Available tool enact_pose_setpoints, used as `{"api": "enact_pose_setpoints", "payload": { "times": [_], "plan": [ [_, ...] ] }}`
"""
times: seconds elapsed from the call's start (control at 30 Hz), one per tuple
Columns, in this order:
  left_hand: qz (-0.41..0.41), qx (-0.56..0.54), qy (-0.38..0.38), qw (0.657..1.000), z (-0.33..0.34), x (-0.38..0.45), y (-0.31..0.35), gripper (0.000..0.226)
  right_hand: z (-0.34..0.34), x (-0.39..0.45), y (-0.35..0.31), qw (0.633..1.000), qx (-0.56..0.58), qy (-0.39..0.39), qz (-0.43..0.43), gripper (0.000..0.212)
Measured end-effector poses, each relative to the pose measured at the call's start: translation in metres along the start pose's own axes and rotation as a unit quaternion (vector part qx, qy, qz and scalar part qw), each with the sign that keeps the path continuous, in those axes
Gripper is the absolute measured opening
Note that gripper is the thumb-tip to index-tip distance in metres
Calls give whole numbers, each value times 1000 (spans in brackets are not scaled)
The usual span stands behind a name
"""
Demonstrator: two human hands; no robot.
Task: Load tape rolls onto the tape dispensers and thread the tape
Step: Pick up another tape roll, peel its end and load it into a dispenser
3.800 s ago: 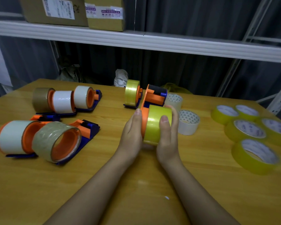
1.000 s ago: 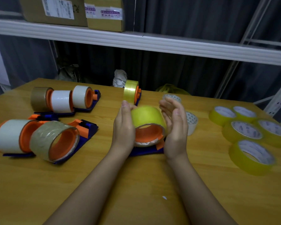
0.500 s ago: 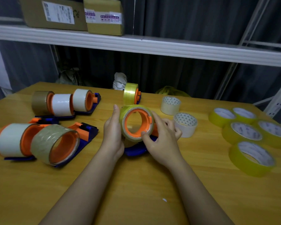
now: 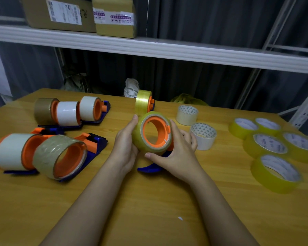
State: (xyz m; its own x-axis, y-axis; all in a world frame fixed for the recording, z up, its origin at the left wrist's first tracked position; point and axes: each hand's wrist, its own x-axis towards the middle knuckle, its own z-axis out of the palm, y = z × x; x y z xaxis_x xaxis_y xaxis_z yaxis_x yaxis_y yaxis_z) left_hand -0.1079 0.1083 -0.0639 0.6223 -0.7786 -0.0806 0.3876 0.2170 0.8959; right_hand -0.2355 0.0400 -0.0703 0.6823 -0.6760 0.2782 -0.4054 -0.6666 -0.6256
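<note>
A yellow tape roll [image 4: 138, 139] sits on the orange hub of a blue and orange tape dispenser [image 4: 148, 168], held just above the table's middle with the hub opening facing me. My left hand [image 4: 124, 148] cups the roll's left side, fingers straight up along it. My right hand [image 4: 176, 153] grips the roll and dispenser from the right, thumb under the roll's lower edge. The dispenser's blue handle pokes out below my right hand.
Several loaded dispensers [image 4: 68, 110] lie at the left, another loaded one [image 4: 144, 102] stands behind my hands. Two white rolls [image 4: 203, 135] sit just right of my hands, several yellow rolls [image 4: 274, 167] farther right. A shelf with cardboard boxes [image 4: 114, 16] runs overhead.
The dispenser was tipped from lying on its side until its hub opening faces me. My right hand moved from the roll's side down around its lower right. My left hand stayed at the left.
</note>
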Motion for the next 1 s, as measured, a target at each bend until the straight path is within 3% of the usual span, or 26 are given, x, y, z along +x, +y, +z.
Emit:
{"api": "enact_pose_setpoints", "payload": {
  "times": [0.1,0.33,0.53,0.63,0.77,0.9,1.0],
  "plan": [
    [-2,-1,1,1000,1,0,0,39,0,-1,1,1000,3,-23,10,124],
    [19,-44,-38,998,-1,-2,4,41,4,3,5,997,32,72,-14,100],
    [50,-16,-118,992,-1,-6,7,43,8,5,4,986,139,95,-3,81],
    [55,-23,-164,985,-1,-11,13,46,11,6,8,977,198,82,-1,88],
    [113,22,-165,980,0,-13,13,42,0,5,8,985,126,106,-41,113],
    [138,59,-146,978,3,-14,14,47,-10,6,10,960,-12,202,-192,102],
    [143,68,-142,977,4,-14,15,46,-7,8,12,947,-42,219,-232,98]
  ]
}}
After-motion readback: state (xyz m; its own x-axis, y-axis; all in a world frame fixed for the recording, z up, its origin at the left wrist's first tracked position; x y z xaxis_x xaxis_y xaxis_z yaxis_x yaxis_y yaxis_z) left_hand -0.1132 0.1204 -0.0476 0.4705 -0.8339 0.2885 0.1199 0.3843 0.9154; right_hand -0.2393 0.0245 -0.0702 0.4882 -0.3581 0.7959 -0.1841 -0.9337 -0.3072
